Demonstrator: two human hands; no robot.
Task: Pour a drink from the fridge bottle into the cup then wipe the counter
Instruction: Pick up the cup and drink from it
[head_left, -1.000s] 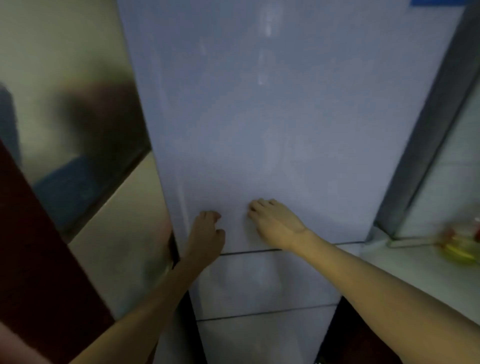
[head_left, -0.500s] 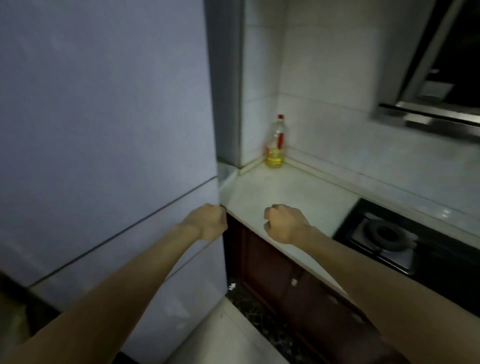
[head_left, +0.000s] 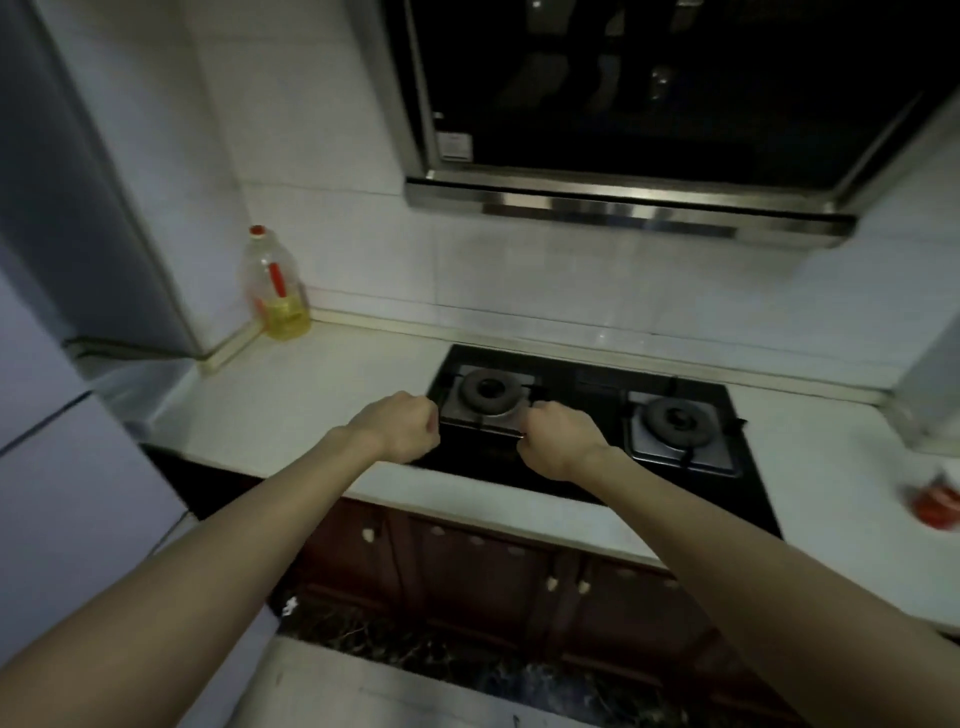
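My left hand (head_left: 397, 426) was held out in front of me with all fingers curled into a fist, and there was nothing inside it. My right hand (head_left: 558, 441) was the same, a tight fist with nothing in it. The two hands were near each other but apart. The left one was over the place where the white counter (head_left: 291, 395) meets the left edge of the black stove (head_left: 597, 376). The right one was over the stove, just in front of the left burner (head_left: 488, 389). I could not tell if either hand touched the surface under it.

The fridge (head_left: 47, 426) stood at my left, next to the end of the counter, and its doors were closed. In the back corner of the counter, near the fridge and against the tiled wall (head_left: 519, 280), stood a clear oil bottle (head_left: 275, 291) with a red cap and some yellow oil at the bottom. The right burner (head_left: 675, 418) was beside the left one, further to my right. Above the stove hung a dark hood (head_left: 623, 208) with a steel rim. At the far right of the counter there was a small red thing (head_left: 935, 501), too blurred for me to say what it was. Under the counter were dark brown cupboards (head_left: 467, 571).
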